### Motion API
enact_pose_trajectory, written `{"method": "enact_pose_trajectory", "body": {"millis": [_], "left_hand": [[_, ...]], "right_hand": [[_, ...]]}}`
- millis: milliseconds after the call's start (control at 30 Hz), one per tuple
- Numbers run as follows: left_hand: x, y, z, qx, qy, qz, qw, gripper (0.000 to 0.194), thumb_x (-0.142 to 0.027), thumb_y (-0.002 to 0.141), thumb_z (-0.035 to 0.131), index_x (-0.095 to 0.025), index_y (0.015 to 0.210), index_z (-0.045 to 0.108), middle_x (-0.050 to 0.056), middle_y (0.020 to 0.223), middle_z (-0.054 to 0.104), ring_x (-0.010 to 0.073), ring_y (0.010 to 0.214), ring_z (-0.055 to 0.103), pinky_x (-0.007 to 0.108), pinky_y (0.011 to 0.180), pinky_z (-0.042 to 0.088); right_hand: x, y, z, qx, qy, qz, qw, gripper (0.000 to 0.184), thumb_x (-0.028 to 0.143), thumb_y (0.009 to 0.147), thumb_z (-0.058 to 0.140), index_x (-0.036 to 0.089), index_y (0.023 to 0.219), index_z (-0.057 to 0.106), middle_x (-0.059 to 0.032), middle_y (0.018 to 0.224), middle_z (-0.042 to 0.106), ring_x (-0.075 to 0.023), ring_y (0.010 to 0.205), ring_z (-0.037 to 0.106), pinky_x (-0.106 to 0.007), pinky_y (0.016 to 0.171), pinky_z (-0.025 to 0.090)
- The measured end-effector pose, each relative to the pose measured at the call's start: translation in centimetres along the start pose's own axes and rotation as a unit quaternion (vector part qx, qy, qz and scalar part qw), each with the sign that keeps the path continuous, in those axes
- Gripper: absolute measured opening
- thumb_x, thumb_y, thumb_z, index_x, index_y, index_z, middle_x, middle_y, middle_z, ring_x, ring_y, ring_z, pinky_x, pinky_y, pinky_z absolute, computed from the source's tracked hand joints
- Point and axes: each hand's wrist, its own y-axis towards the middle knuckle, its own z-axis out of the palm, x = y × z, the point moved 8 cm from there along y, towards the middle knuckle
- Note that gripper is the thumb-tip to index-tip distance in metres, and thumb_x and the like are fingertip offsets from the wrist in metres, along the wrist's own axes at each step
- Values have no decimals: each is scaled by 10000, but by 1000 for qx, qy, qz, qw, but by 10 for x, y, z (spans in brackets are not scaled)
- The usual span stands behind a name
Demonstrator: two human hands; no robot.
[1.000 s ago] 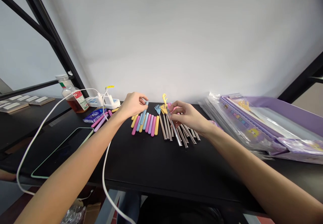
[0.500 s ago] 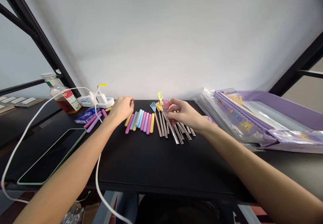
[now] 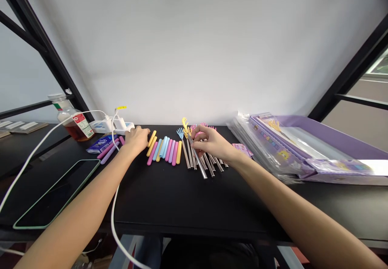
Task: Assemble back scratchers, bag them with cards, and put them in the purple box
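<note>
My right hand (image 3: 212,143) is closed in a pinch around a back scratcher (image 3: 200,164), whose silver shaft slants toward me. Beneath it lies a bunch of other back scratchers (image 3: 185,152), with metal shafts and blue, yellow and pink claw heads. Over by the power strip, my left hand (image 3: 137,140) reaches down with its fingers apart; its fingertips are partly hidden. Right of that hand is a row of pastel tubes (image 3: 170,151) in pink, blue, purple and yellow. One yellow tube (image 3: 152,138) lies at the row's left end, close to my thumb.
At left are a bottle (image 3: 74,119), a white power strip (image 3: 100,127), a blue packet (image 3: 101,143), loose purple tubes (image 3: 109,152) and a phone (image 3: 57,194). A white cable (image 3: 113,212) crosses my left forearm. Plastic sleeves (image 3: 254,148) and a purple box (image 3: 333,125) stand right.
My left hand has moved left and down, away from the tube row, uncovering a yellow tube there. My right hand keeps its pinch on the back scratcher. The view has shifted slightly.
</note>
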Motion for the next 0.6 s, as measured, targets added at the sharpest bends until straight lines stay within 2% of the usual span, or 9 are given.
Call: {"method": "enact_pose_trajectory", "body": {"millis": [167,267,367,500,600], "left_hand": [[-6,-10,-4,21,5,7,1000,348,-173,853,493,-208,1116,719,171,1117,704,363,1116,631,457,894,495],[-9,-17,-8,33,-2,20,999,402,-195,845,518,-242,1214,672,157,1095,711,351,1083,645,410,826,516],[-9,-23,-11,36,-5,29,999,397,-260,889,478,-229,1240,660,166,1082,712,372,1116,623,426,829,523],[0,-26,-12,37,22,-19,999,323,-258,851,546,-153,1094,732,234,1126,685,427,1181,582,449,852,525],[5,-29,-9,60,28,-41,997,289,-248,784,632,-160,1030,755,231,1091,701,419,1106,637,439,821,539]], "right_hand": [[5,-3,-2,0,-2,-3,1000,217,116,733,645,202,905,545,55,679,587,-96,530,601,-262,571,571],[8,-5,-3,-1,5,-9,1000,225,112,724,651,202,899,542,52,690,583,-103,548,612,-266,568,571],[8,-5,-4,-1,11,-11,1000,232,118,722,659,204,906,547,45,709,584,-114,580,624,-276,578,579],[7,-4,-4,3,6,-11,1000,239,124,717,662,207,911,550,42,705,591,-115,576,619,-277,580,575],[9,-5,-3,4,5,-8,1000,237,119,714,659,204,905,548,43,700,587,-109,566,610,-275,587,574]]}}
